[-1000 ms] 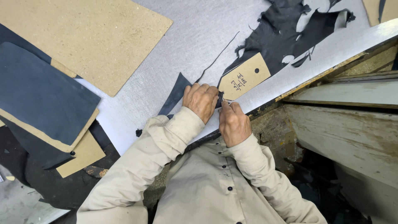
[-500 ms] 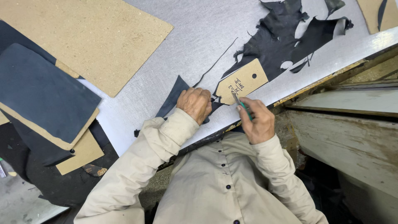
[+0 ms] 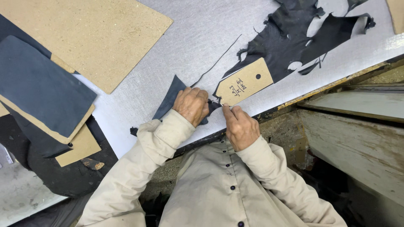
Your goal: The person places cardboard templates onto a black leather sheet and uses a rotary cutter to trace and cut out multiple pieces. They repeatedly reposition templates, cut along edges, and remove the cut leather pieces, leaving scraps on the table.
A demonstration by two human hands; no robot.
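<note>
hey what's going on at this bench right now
A person in a beige shirt is cutting dark leather on a grey tabletop. The left hand presses down on a dark leather piece, while the right hand holds a small blade at the corner of a tan cardboard pattern lying on the leather. Off to the side sit a large brown board and stacked dark sheets.

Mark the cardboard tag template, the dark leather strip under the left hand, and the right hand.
cardboard tag template [image 3: 246,82], head view, middle of its face.
dark leather strip [image 3: 170,97], head view, upper bare part.
right hand [image 3: 240,128], head view, back of hand.
</note>
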